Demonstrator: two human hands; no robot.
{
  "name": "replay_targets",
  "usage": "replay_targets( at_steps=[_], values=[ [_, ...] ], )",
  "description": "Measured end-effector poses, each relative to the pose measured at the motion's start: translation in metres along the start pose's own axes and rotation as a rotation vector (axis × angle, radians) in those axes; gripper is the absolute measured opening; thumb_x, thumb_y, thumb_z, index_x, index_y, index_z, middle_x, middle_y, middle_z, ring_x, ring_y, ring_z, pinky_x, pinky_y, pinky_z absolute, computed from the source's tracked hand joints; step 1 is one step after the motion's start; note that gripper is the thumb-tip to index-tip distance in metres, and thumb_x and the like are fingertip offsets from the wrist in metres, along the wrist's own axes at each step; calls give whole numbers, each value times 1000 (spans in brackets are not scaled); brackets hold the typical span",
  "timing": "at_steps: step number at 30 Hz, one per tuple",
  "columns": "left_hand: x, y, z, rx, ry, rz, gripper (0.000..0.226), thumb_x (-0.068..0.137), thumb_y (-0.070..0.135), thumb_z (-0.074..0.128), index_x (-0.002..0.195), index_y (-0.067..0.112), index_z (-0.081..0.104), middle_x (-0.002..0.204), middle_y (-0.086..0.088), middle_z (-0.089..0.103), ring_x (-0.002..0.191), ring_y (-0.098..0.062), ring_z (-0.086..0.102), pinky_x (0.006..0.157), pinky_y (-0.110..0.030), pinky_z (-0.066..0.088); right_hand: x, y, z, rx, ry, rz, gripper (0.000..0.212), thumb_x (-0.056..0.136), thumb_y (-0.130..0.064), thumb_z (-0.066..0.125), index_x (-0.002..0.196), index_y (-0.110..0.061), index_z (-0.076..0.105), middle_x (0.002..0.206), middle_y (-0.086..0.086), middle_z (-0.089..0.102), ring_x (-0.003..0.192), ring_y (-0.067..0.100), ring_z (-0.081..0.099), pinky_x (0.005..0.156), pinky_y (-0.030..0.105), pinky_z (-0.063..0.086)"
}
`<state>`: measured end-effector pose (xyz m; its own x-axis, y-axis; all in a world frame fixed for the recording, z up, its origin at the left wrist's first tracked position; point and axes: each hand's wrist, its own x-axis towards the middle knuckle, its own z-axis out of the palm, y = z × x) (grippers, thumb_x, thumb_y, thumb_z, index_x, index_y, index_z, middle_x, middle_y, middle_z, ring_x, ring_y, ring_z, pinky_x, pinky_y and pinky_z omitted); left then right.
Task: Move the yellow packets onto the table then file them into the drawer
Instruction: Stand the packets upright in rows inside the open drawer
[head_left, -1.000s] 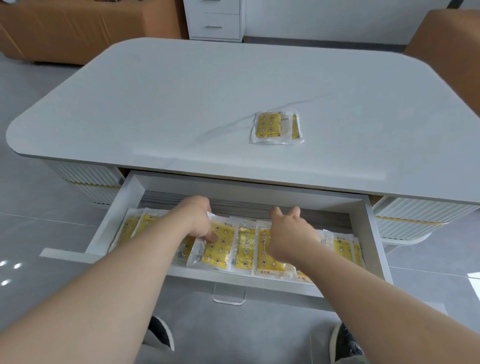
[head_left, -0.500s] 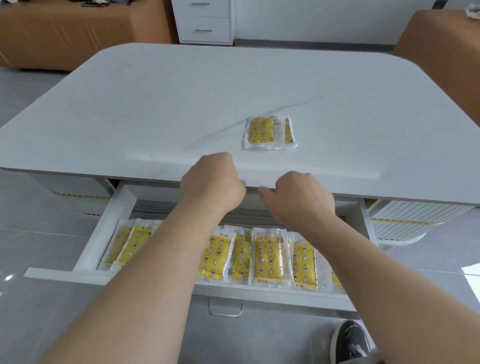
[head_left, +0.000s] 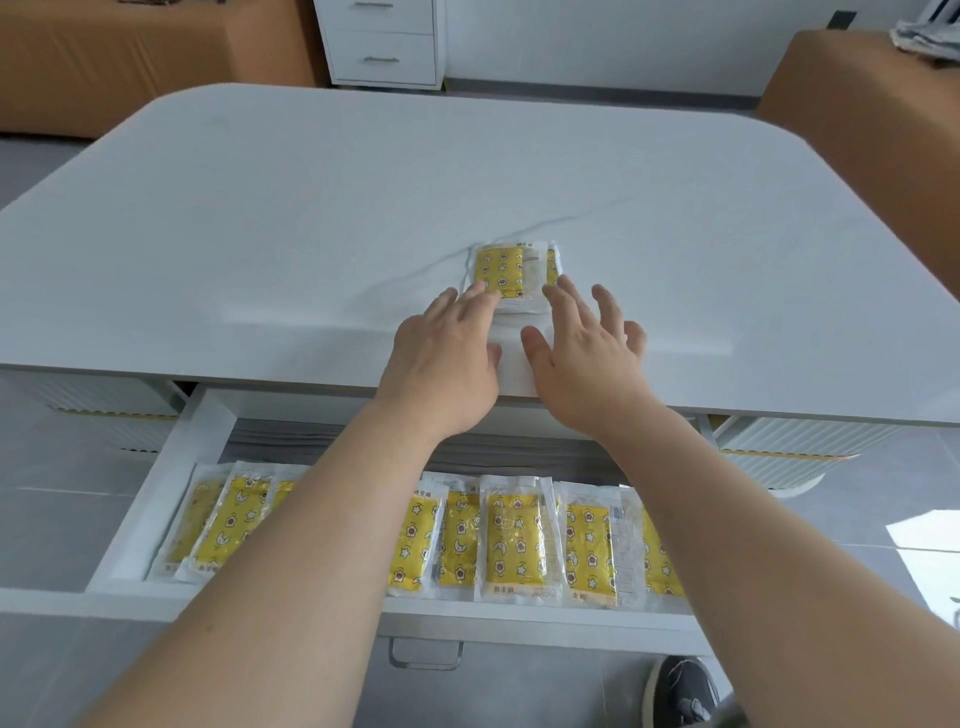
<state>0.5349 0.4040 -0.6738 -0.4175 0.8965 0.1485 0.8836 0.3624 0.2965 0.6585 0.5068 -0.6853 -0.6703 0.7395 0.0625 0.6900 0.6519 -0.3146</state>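
A small stack of yellow packets (head_left: 506, 270) in clear wrap lies on the white table (head_left: 311, 234), near its front edge. My left hand (head_left: 441, 358) reaches over the table with straight fingers, the fingertips touching the stack's near left corner. My right hand (head_left: 587, 353) is spread flat beside it, its index fingertip at the stack's near right corner. Below, the open white drawer (head_left: 161, 499) holds a row of several yellow packets (head_left: 514, 540) laid side by side; my forearms hide part of the row.
A white drawer cabinet (head_left: 384, 41) stands beyond the table. Orange-brown furniture (head_left: 104, 62) sits at the back left and back right (head_left: 857, 98). The drawer's metal handle (head_left: 426, 654) juts toward me, and a dark shoe (head_left: 680, 691) shows on the grey floor.
Both hands have left the packets in the drawer, risen over the table's front edge and reached forward to the stack on the table, their fingers opening out.
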Motion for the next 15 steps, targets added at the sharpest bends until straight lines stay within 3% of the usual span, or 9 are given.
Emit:
replay_targets(
  at_steps=[5, 9, 13, 15],
  values=[
    [6, 0, 4, -7, -40, -21, 58, 104, 29, 45, 157, 18, 24, 166, 1, 21, 153, -23, 17, 118, -45, 26, 5, 9, 1, -64, -145, -12, 61, 104, -54, 19, 156, -22, 17, 165, -3, 26, 155, 24, -4, 119, 56, 2],
    [8, 3, 8, -22, -77, -17, 60, 104, 30, 42, 158, 18, 19, 167, 1, 18, 154, -23, 12, 121, -48, 22, 6, 8, -4, -24, -1, -40, 61, 103, -54, 28, 154, -20, 27, 148, 0, 49, 148, 22, 23, 116, 49, 15],
    [5, 10, 12, -14, -87, -15, 57, 104, 30, 39, 157, 16, 21, 164, -2, 27, 153, -23, 17, 120, -47, 22, 0, 6, -8, 4, 48, -82, 46, 104, -44, 42, 136, -13, 55, 124, 8, 60, 116, 30, 58, 101, 41, 39],
    [3, 13, 13, 5, -68, -14, 54, 104, 28, 39, 155, 15, 26, 155, -5, 43, 146, -25, 30, 116, -45, 27, -2, 6, -10, 6, 68, -70, 40, 103, -43, 46, 118, -12, 66, 114, 10, 60, 100, 33, 62, 87, 38, 45]
  ],
)
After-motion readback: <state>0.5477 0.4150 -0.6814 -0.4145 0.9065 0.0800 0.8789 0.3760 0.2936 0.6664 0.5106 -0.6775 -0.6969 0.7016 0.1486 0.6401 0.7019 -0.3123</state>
